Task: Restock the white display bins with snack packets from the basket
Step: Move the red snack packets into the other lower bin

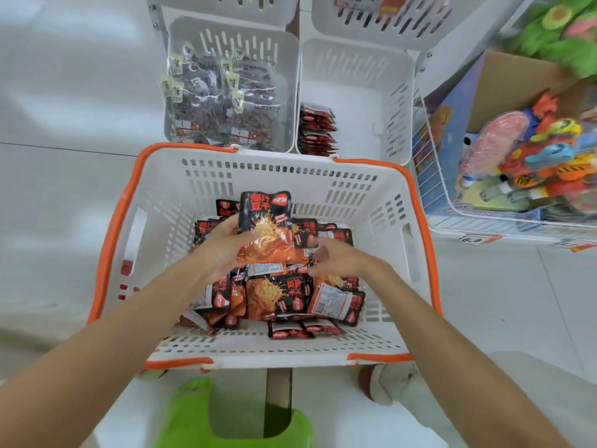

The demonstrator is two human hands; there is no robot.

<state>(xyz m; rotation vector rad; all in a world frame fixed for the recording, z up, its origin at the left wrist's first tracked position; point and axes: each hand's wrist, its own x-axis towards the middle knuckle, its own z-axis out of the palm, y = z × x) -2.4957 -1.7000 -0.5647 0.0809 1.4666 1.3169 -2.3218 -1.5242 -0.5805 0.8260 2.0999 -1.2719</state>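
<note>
A white basket with an orange rim (106, 240) sits in front of me, holding several black-and-orange snack packets (277, 299). My left hand (223, 244) grips a small stack of these packets (265, 221), lifted above the pile. My right hand (332, 257) hovers over the pile just right of the stack, fingers curled, blurred, possibly pinching a packet edge. Beyond the basket stand two white display bins: the left bin (287, 53) holds clear bags of dark snacks (219, 101). The right bin (397, 92) has a short row of matching black-and-orange packets (316, 130) against its left wall.
More white bins (387, 24) sit above with a price tag. A wire rack of colourful toys (529, 156) and a cardboard box stand at the right. A green stool (232, 421) is under me, and a white shoe (391, 383) is on the pale floor.
</note>
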